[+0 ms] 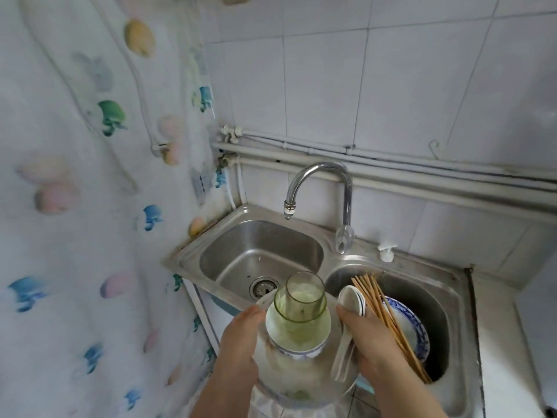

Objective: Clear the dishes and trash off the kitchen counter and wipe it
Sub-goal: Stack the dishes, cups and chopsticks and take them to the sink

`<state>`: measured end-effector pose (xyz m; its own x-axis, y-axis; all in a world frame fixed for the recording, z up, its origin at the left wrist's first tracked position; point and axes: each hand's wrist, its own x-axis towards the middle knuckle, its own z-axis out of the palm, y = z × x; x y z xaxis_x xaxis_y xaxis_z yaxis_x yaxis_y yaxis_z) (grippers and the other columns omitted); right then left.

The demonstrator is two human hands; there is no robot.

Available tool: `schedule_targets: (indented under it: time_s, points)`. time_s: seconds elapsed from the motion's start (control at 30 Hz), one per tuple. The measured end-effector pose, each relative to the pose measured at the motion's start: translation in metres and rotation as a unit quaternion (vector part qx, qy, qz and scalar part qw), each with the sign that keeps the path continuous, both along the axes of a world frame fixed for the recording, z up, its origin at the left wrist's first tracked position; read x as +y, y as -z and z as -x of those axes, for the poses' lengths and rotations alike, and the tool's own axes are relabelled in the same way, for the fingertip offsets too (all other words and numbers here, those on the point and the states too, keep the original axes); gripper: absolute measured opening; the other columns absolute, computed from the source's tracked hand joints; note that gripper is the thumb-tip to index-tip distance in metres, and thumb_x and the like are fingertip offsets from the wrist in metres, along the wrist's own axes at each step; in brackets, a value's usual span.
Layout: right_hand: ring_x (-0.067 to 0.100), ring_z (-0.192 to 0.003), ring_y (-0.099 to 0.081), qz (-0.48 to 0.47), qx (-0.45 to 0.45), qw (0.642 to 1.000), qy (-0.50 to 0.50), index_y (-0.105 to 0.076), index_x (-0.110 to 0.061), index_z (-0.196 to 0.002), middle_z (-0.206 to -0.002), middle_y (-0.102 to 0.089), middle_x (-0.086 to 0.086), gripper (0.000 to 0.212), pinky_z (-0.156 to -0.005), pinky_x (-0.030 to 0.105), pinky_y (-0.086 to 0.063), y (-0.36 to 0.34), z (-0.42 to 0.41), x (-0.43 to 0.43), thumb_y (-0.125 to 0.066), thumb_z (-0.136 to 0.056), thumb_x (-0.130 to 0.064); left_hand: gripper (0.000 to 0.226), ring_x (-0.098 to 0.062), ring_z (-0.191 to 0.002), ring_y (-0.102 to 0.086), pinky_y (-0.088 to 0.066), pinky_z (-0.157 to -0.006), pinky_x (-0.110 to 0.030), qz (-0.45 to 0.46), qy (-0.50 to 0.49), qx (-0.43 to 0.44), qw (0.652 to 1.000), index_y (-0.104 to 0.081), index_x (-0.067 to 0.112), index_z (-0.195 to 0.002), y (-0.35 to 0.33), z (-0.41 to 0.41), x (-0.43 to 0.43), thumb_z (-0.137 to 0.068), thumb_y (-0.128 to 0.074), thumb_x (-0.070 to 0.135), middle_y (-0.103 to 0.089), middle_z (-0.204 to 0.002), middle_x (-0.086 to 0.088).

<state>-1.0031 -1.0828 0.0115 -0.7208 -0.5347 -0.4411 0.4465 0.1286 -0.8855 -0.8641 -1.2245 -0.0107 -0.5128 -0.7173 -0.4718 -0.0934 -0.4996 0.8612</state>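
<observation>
The left hand point(238, 342) has its fingers closed on the big dish's point(301, 384) left rim. The right hand point(370, 342) pinches the right rim together with white spoons point(351, 300) and chopsticks point(382, 309). In the dish sits 1 bowl point(298, 351) holding a green glass point(301, 300), all above the sink's point(331, 257) front edge. Beyond, a blue-rimmed plate point(413, 324) lies in the right basin, with the tap point(319, 173) behind.

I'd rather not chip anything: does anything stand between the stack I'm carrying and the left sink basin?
Nothing visible. The left basin holds only its drain; the faucet spout hangs above its back edge. The stack, in left hand and right hand, is at its near rim.
</observation>
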Motion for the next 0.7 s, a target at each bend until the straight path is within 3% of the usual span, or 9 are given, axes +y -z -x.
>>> schedule_targets:
  time_s: [0.1, 0.17, 0.23, 0.37, 0.53, 0.7]
  points:
    - [0.033, -0.09, -0.066, -0.006, -0.008, 1.0, -0.009, -0.059, -0.013, -0.109, -0.096, -0.07, 0.016, 0.019, -0.083, 0.045, -0.054, 0.007, 0.013, -0.018, -0.06, -0.091, -0.019, 0.057, -0.037, -0.09, -0.069, -0.05, -0.09, -0.053, -0.048, -0.023, 0.015, 0.998, -0.076, 0.01, -0.089, -0.002, 0.008, -0.008, -0.04, -0.076, 0.038, -0.073, -0.094, -0.022]
    - [0.034, -0.087, -0.066, -0.009, -0.015, 1.0, -0.017, -0.061, -0.012, -0.098, -0.091, -0.07, 0.018, 0.007, -0.079, 0.043, -0.054, 0.01, 0.017, -0.031, -0.06, -0.091, -0.014, 0.053, -0.04, -0.092, -0.069, -0.049, -0.091, -0.056, -0.057, -0.04, 0.014, 0.997, -0.075, 0.007, -0.097, -0.001, 0.011, -0.018, -0.052, -0.075, 0.034, -0.072, -0.095, -0.023]
    - [0.036, -0.086, -0.067, -0.009, -0.024, 0.999, -0.022, -0.063, -0.008, -0.098, -0.089, -0.071, 0.02, 0.009, -0.081, 0.046, -0.055, 0.014, 0.022, -0.047, -0.059, -0.091, -0.012, 0.042, -0.039, -0.095, -0.068, -0.048, -0.095, -0.059, -0.055, -0.067, 0.015, 0.996, -0.075, 0.007, -0.098, 0.001, 0.013, -0.031, -0.063, -0.074, 0.029, -0.073, -0.096, -0.021]
    - [0.036, -0.091, -0.066, -0.005, -0.039, 0.999, -0.021, -0.061, -0.008, -0.107, -0.094, -0.071, 0.019, 0.018, -0.089, 0.05, -0.052, 0.021, 0.025, -0.079, -0.06, -0.09, -0.015, 0.066, -0.037, -0.099, -0.067, -0.047, -0.096, -0.057, -0.062, -0.093, -0.005, 0.994, -0.074, 0.014, -0.102, 0.012, 0.019, -0.07, -0.041, -0.078, 0.039, -0.073, -0.104, -0.015]
    - [0.033, -0.09, -0.066, 0.0, -0.045, 0.999, 0.001, -0.063, -0.005, -0.106, -0.094, -0.07, 0.019, 0.017, -0.084, 0.043, -0.053, 0.03, 0.034, -0.126, -0.06, -0.09, -0.012, 0.05, -0.038, -0.1, -0.066, -0.046, -0.097, -0.058, -0.052, -0.051, -0.025, 0.997, -0.075, 0.01, -0.095, 0.021, 0.036, -0.131, -0.054, -0.076, 0.037, -0.072, -0.101, -0.018]
    - [0.035, -0.09, -0.066, -0.008, -0.071, 0.996, 0.046, -0.063, -0.006, -0.107, -0.094, -0.07, 0.02, 0.018, -0.085, 0.045, -0.053, 0.036, 0.04, -0.185, -0.059, -0.092, -0.016, 0.062, -0.039, -0.098, -0.067, -0.046, -0.096, -0.061, -0.038, 0.025, -0.045, 0.998, -0.077, 0.011, -0.093, 0.034, 0.061, -0.209, -0.042, -0.072, 0.047, -0.071, -0.1, -0.022]
